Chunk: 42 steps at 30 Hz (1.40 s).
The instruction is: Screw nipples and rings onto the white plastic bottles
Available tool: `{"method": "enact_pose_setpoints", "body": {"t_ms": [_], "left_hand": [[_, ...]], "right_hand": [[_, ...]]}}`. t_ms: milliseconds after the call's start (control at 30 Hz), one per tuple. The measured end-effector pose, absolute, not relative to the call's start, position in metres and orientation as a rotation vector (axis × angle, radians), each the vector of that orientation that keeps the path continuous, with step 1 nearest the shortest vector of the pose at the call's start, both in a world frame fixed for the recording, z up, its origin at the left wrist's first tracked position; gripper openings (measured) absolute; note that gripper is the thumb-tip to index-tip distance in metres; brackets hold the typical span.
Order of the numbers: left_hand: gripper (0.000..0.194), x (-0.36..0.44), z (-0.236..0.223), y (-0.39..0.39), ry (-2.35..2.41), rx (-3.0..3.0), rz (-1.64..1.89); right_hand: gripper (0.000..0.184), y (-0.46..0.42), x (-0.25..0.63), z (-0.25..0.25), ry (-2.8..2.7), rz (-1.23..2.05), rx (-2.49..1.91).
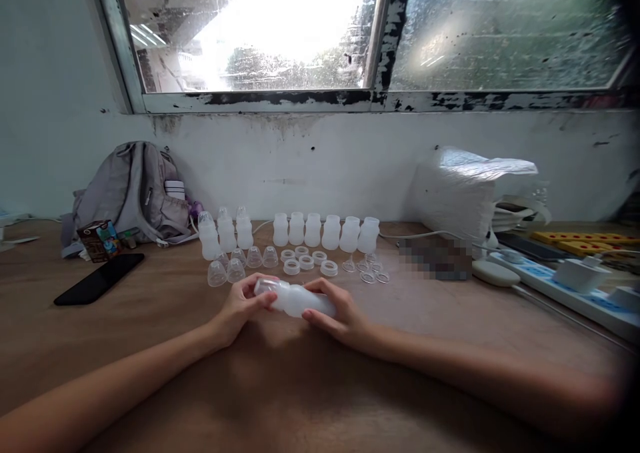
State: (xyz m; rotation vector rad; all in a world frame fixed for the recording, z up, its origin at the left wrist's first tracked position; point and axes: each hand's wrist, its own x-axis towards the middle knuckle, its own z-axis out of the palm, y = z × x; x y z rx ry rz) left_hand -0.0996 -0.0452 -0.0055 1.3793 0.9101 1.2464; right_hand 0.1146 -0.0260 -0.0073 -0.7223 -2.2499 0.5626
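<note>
A translucent white baby bottle point(296, 299) lies sideways between my two hands, just above the table. My left hand point(246, 306) is closed around its clear-capped end. My right hand point(336, 311) wraps the bottle's body near the base. Beyond them, three capped bottles point(226, 231) stand at the left, and a row of open-topped bottles point(314, 230) stands to their right. Several clear dome caps point(236, 271) sit in front of the capped bottles. White collar rings point(306, 262) lie in the middle, and small clear parts point(368, 277) lie to the right of the rings.
A grey backpack point(135, 193), a drink carton point(100, 239) and a black phone point(100, 279) are at the left. On the right are a white power strip point(550, 286) with plugs, a pale rounded device point(495, 273), cables and a white bag point(460, 193). Behind stands a wall with a window.
</note>
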Motion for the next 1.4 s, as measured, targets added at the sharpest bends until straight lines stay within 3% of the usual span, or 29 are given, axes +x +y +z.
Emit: {"method": "enact_pose_setpoints", "body": {"t_ms": [167, 333, 433, 633, 1033, 1233, 1400], "left_hand": [[0.042, -0.097, -0.012, -0.036, 0.775, 1.150, 1.388], [0.051, -0.103, -0.018, -0.035, 0.972, 1.492, 1.300], [0.049, -0.107, -0.023, -0.033, 1.064, 1.647, 1.232], [0.045, -0.116, -0.022, -0.029, 1.085, 1.857, 1.035], [0.057, -0.123, -0.015, -0.023, 1.048, 1.971, 0.984], [0.072, -0.121, -0.016, -0.025, 0.969, 2.191, 0.990], [0.080, -0.127, -0.021, -0.024, 1.054, 2.211, 0.913]], "right_hand": [[0.074, -0.035, 0.094, -0.008, -2.510, 0.651, -0.744], [0.082, -0.027, 0.065, -0.019, -2.572, 0.476, -0.813], [0.079, -0.021, 0.059, -0.023, -2.603, 0.366, -0.821], [0.050, -0.020, 0.067, -0.021, -2.658, 0.334, -0.827], [0.072, -0.020, 0.072, -0.013, -2.381, 0.744, -0.577], [0.061, -0.014, 0.072, -0.005, -2.196, 0.879, -0.654], [0.051, 0.003, 0.069, 0.035, -2.142, 0.956, -0.451]]}}
